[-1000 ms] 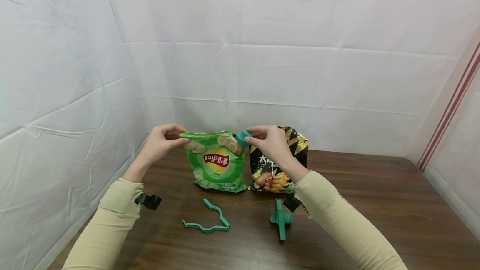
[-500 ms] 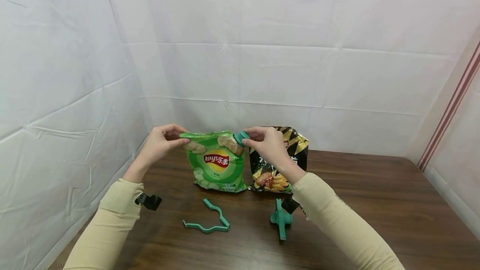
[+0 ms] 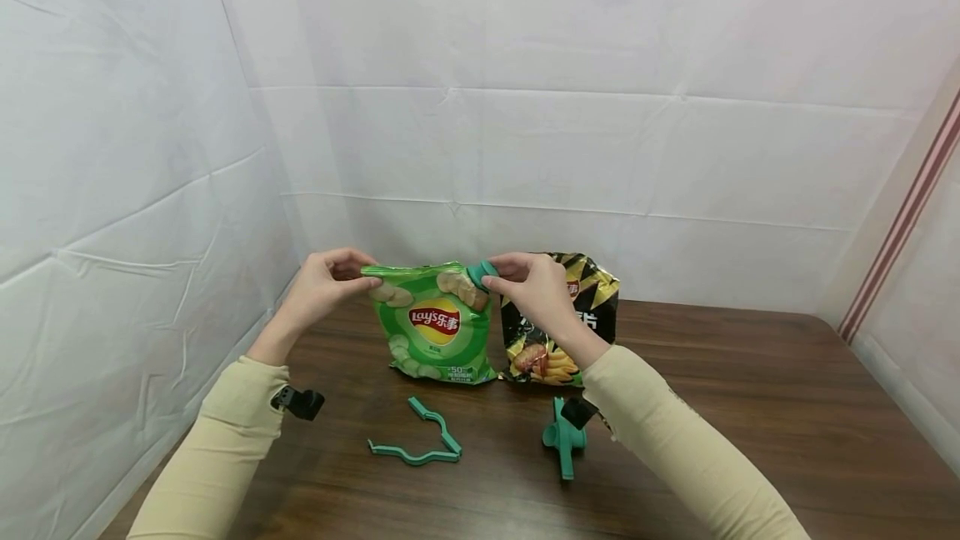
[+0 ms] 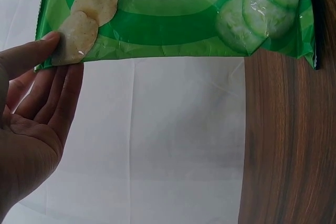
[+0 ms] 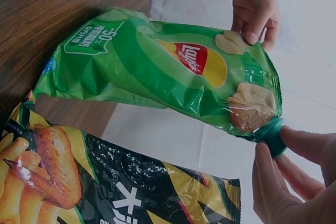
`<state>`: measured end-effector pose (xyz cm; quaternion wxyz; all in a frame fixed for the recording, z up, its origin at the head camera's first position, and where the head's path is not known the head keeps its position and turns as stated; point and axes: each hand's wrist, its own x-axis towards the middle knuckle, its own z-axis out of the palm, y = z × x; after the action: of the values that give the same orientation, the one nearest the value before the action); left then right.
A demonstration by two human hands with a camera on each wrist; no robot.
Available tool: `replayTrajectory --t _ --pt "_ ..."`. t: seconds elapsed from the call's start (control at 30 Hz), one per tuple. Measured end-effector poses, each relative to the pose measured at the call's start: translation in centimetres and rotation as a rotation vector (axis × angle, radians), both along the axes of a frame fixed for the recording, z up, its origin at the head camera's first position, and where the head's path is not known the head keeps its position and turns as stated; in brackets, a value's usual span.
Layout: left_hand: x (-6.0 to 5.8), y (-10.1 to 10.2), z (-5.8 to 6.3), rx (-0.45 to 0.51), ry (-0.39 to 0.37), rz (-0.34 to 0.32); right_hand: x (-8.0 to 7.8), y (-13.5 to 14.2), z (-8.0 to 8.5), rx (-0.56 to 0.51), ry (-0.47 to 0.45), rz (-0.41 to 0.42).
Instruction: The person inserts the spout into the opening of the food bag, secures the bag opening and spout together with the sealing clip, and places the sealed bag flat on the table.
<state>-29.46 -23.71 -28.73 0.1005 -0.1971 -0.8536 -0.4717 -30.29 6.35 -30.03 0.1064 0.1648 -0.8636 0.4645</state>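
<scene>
The green chip bag [image 3: 438,355] is stood upright just left of centre in the head view's lower half, its glossy front printed with a Lay's logo, chips and cucumber slices. Its upper-left corner is pinched by the left hand [image 3: 318,290]; at its upper-right corner a teal cap [image 3: 478,275] is pinched by the right hand [image 3: 542,292], by which the black bag [image 3: 558,357] is partly hidden. Below, a spread teal clip [image 3: 442,456] and a cross-shaped teal clip [image 3: 566,440] are laid on the wooden table [image 3: 750,407].

Pale yellow sleeves [image 3: 210,452], small black wrist-worn fittings [image 3: 305,405]
</scene>
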Motion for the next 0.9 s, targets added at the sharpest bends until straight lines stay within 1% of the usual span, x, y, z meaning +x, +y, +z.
replayTrajectory --t 0.23,0.4,0.5,0.63,0.73,0.9 --pt "0.0 0.1 0.1 0.001 0.011 -0.013 0.0 0.0 0.0 -0.026 -0.024 -0.008" --pt "0.1 0.2 0.4 -0.036 0.001 0.004 0.0 0.0 0.0 -0.041 -0.032 -0.004" --pt "-0.7 -0.1 -0.3 -0.054 -0.008 0.010 0.0 0.0 0.0 -0.042 -0.030 -0.001" --pt "-2.0 -0.6 -1.5 -0.075 -0.007 0.012 0.0 0.1 0.0 -0.041 -0.024 0.002" --pt "-2.1 -0.4 -1.5 -0.113 0.024 0.025 0.0 0.2 0.1 -0.045 -0.024 0.005" --pt "-2.0 0.4 -1.1 -0.186 0.100 0.055 -0.1 0.3 0.1 -0.048 -0.023 0.006"
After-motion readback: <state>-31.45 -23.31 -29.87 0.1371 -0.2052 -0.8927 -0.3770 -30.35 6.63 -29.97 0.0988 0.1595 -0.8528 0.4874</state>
